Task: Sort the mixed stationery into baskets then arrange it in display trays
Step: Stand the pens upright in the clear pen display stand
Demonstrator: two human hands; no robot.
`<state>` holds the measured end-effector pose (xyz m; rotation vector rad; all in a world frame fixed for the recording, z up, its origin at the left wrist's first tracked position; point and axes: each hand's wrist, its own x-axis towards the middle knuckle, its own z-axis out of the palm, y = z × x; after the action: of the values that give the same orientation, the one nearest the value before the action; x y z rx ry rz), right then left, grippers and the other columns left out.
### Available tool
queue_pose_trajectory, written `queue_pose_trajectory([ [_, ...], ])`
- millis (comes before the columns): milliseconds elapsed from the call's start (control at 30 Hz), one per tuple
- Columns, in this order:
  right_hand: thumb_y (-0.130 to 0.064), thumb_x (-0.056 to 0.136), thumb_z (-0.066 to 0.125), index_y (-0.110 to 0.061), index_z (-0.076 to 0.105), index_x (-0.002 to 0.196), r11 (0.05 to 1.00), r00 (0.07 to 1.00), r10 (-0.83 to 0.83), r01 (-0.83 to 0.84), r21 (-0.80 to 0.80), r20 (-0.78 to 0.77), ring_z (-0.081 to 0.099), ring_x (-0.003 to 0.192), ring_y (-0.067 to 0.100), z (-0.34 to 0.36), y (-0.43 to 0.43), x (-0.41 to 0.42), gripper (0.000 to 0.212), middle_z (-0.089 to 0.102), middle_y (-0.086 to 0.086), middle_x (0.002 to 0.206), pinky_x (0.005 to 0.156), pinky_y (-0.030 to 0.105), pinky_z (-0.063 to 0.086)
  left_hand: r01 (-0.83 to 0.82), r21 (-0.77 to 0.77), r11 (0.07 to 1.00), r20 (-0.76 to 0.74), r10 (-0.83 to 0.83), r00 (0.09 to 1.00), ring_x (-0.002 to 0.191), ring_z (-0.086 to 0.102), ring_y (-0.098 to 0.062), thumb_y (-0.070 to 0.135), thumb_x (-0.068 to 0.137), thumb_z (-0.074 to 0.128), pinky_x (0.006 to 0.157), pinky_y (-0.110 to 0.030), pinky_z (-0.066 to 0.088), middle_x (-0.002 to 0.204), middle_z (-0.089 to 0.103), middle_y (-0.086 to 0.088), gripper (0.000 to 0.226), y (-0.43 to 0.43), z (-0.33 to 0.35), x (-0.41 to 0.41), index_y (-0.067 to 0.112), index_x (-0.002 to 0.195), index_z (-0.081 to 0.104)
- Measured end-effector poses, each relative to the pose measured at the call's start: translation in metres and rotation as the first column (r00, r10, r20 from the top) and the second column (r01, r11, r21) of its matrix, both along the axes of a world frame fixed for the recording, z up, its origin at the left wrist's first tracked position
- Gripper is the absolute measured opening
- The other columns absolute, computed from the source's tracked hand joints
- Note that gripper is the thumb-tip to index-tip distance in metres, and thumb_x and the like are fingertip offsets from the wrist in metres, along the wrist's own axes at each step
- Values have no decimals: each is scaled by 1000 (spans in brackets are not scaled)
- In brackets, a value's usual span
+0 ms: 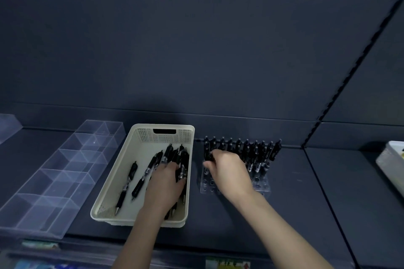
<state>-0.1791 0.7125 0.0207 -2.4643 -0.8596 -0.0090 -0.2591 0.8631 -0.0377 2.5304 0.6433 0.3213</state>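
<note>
On the shelf [295,181], the right hand [229,170] pinches a pen [209,156] upright, likely to slot it into the stand [260,189]; the left hand [166,183] covers the basket's [162,126] pens [168,153], seemingly gathering the next; whether it grips any I cannot tell.

**Shelf** [284,192]: dark grey, matt, upright back panel behind, with a seam dividing off a further section at right. Standing directly on it, left to right:
- clear plastic piece [7,123], far left, cut off by the frame
- clear divided tray [59,179], set at an angle
- cream perforated basket [142,136], just beside the tray, holding loose black pens [132,172]
- clear drilled pen stand [209,183], near the basket, with more pens upright in its rear holes
- pale container [391,159], far right section, partly out of view
</note>
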Motion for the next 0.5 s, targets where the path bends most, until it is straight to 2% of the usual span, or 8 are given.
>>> queue_pose_trajectory([
  [200, -35, 93, 55, -13, 39, 68, 995, 997, 47, -42, -91, 56, 44, 55, 22, 3, 0, 1, 37, 43, -1, 60, 53, 28, 31, 13, -4, 1000, -3, -13, 1000, 104, 55, -20, 21, 85, 66, 85, -28, 44, 113, 60, -7, 33, 1, -2, -3, 11, 116, 60],
  [300, -35, 93, 55, -14, 38, 67, 995, 996, 53, -47, -93, 73, 41, 55, 22, 3, 4, 2, 38, 49, 2, 61, 53, 28, 29, 15, -11, 1000, -1, -15, 1000, 105, 54, -20, 20, 85, 66, 85, -27, 44, 114, 61, -7, 32, 1, -1, -2, 11, 115, 61],
  [400, -36, 93, 55, -12, 40, 64, 997, 999, 35, -34, -69, 8, 45, 55, 24, -1, 2, 2, 40, 45, -2, 56, 52, 29, 30, 16, -22, 1000, -10, -16, 1000, 104, 54, -19, 20, 86, 66, 84, -25, 43, 115, 60, -6, 32, 2, -2, -3, 11, 116, 61],
  [500, -41, 90, 58, -9, 57, 72, 1000, 997, 24, -25, -10, -71, 56, 60, 23, -5, -8, 2, 37, 57, 2, 62, 53, 31, 42, 14, -31, 999, -19, -14, 1000, 101, 56, -21, 22, 85, 66, 81, -28, 45, 110, 59, -6, 32, 1, 0, -2, 11, 115, 60],
])
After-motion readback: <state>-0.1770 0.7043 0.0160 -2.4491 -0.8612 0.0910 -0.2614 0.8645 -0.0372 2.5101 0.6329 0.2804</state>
